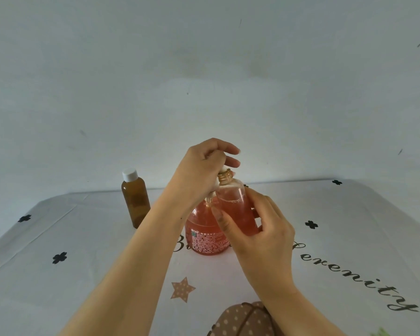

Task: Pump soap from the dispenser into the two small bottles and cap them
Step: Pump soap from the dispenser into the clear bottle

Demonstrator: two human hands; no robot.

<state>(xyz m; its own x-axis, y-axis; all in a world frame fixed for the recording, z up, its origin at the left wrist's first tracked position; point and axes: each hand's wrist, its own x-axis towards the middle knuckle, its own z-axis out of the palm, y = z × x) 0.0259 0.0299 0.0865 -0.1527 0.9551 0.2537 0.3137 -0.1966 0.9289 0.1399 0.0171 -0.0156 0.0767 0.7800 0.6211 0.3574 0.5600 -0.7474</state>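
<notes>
Right hand (264, 229) grip wraps the small clear plastic bottle (238, 209), part-filled pink, its neck above the grip and tucked under the left hand (199, 168). That hand curls over the round pink soap dispenser's (204, 238) white pump head (222, 170). Press slowly and keep the neck aligned.

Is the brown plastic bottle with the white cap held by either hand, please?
No, the brown bottle stands alone on the white tablecloth.

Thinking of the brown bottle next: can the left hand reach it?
Probably yes: the brown bottle stands apart, left of the left hand, nothing between; that hand must first leave the dispenser.
</notes>
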